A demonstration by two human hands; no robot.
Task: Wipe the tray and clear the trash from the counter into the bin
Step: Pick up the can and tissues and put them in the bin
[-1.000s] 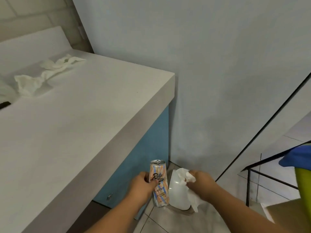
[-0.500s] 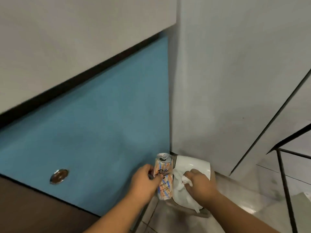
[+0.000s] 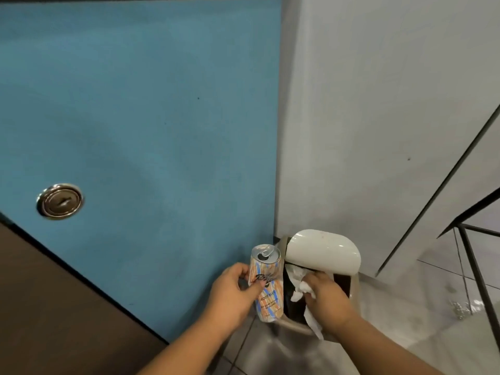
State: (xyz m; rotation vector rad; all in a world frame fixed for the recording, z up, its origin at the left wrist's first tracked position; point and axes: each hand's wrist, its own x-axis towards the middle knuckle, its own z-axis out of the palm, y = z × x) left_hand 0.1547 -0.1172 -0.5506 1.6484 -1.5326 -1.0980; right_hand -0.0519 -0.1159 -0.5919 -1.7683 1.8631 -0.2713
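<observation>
A small beige bin (image 3: 355, 289) stands on the floor in the corner, its white swing lid (image 3: 323, 251) tipped open above a dark opening. My left hand (image 3: 232, 292) grips an opened root beer can (image 3: 266, 282) upright, just left of the bin's rim. My right hand (image 3: 326, 300) holds crumpled white tissue (image 3: 303, 286) and pushes against the lid at the bin's mouth, with a strip of tissue hanging down below the hand.
A blue cabinet panel (image 3: 140, 125) with a round metal lock (image 3: 60, 200) fills the left. A grey wall (image 3: 378, 104) stands behind the bin. Black metal rails (image 3: 476, 269) rise at the right over the tiled floor (image 3: 419, 307).
The view has dropped from the counter top down to the bin. My right hand with the tissue has moved onto the lid and tipped it open; the can stayed beside the bin.
</observation>
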